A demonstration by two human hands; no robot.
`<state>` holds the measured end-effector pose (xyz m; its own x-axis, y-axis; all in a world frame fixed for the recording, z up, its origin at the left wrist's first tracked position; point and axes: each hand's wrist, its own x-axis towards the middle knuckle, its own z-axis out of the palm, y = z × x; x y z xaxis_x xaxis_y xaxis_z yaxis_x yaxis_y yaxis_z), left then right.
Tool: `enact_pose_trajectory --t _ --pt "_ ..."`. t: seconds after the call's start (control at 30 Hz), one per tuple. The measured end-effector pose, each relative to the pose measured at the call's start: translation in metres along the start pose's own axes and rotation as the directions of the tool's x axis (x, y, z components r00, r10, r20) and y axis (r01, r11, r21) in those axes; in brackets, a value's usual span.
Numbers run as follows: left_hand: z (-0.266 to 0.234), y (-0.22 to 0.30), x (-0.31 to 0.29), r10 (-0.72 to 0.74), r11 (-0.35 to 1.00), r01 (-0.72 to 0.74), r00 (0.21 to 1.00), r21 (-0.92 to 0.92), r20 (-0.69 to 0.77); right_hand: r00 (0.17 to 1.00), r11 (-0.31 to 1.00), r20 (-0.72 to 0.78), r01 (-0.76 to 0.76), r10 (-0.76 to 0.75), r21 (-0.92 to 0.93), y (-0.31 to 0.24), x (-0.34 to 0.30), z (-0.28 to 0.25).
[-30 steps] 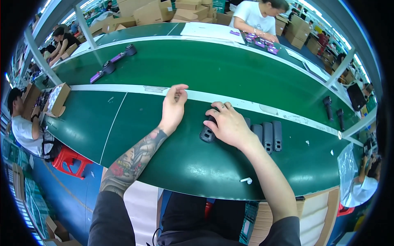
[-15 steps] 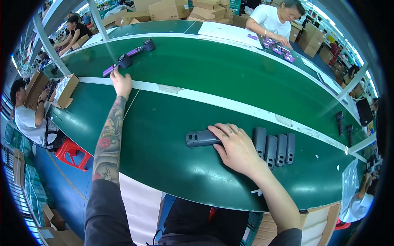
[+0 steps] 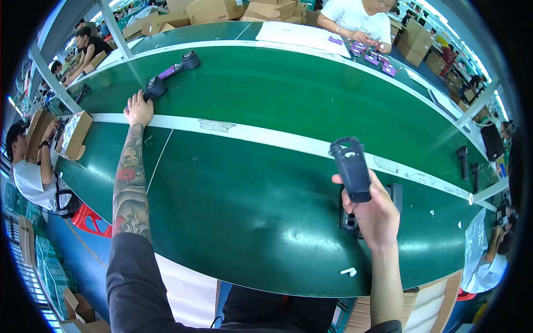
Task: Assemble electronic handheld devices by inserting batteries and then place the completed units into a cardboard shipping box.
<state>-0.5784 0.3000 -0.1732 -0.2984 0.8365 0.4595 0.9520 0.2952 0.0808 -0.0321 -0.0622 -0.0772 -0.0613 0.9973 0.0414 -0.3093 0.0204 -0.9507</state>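
My right hand [image 3: 378,219] holds a dark grey plastic handle shell [image 3: 353,169] tilted up above the green table, an open loop-like end pointing away from me. Behind and beneath that hand lie more grey handle shells [image 3: 397,197], mostly hidden by it. At the far left, my left hand [image 3: 139,109] is closed over the purple body of a device with a round black head [image 3: 155,87]; its fingers hide most of the purple part. Just beyond lies a second device, a purple cylinder [image 3: 170,71] with a black head [image 3: 191,60].
A white strip [image 3: 266,134] divides the green surface. A small white stemmed piece [image 3: 348,272] lies near the front edge. Two black devices [image 3: 463,164] lie at far right. Across, a person [image 3: 361,25] handles purple parts [image 3: 373,57]. An open carton [image 3: 75,136] stands left, beside another person.
My right hand has lifted a handle shell off the table and moved it right and up, turning it. My left hand has moved left and closed over the purple device.
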Motion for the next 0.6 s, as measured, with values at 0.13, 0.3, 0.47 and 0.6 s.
enact_pose_trajectory --t 0.13,0.3,0.47,0.6 --pt "-0.027 -0.002 0.004 0.155 0.986 -0.163 0.965 0.021 0.211 0.997 0.961 0.050 0.040 -0.056 0.273 0.007 0.007 -0.010" --pt "-0.059 0.054 -0.018 0.302 0.931 -0.200 0.892 -0.306 0.337 0.997 0.915 0.072 -0.003 -0.028 0.404 -0.007 0.019 0.001" --pt "-0.142 0.166 -0.124 0.380 0.534 0.228 0.796 -0.814 0.471 0.992 0.893 0.125 -0.045 -0.013 0.449 0.004 0.028 -0.012" --pt "-0.166 0.214 -0.196 0.650 -0.175 0.633 0.650 -0.754 0.394 0.998 0.918 0.067 -0.029 0.002 0.395 0.009 0.023 -0.010"
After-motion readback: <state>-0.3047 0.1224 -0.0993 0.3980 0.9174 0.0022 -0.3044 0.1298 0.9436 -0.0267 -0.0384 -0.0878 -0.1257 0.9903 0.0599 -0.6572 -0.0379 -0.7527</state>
